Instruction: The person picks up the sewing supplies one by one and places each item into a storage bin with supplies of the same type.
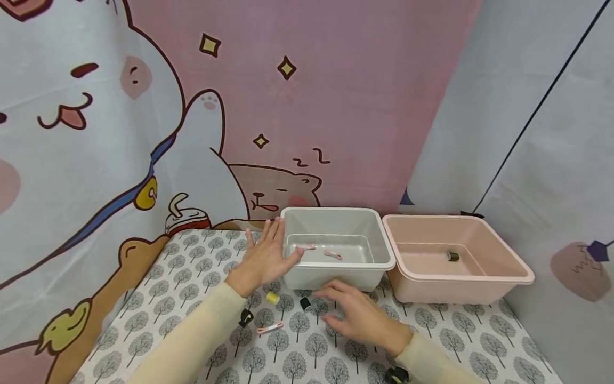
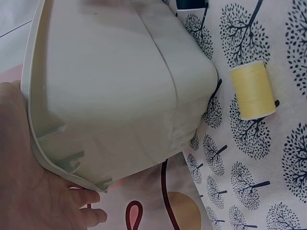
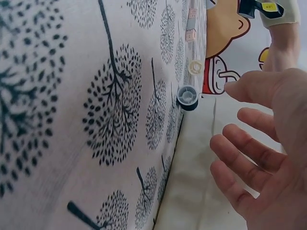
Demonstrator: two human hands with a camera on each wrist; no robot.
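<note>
My left hand (image 1: pixel 266 261) lies against the left rim of the white bin (image 1: pixel 338 274), its fingers extended; in the left wrist view the hand (image 2: pixel 43 177) is at the bin's edge. My right hand (image 1: pixel 357 314) hovers in front of the bin with fingers slightly bent and holds nothing. Close to its fingertips, a dark thread spool (image 1: pixel 305 304) stands on the cloth; it also shows in the right wrist view, a dark spool (image 3: pixel 187 97) seen end-on. A yellow thread spool (image 1: pixel 272 297) lies left of it. Nearer me is a pink-and-white clip (image 1: pixel 270 328).
Two small pink clips (image 1: pixel 333 255) lie inside the white bin. To its right stands a pink bin (image 1: pixel 460 290) holding a dark green thread spool (image 1: pixel 452 256). Both bins stand near the wall curtain on a tree-print tablecloth (image 1: pixel 295 365).
</note>
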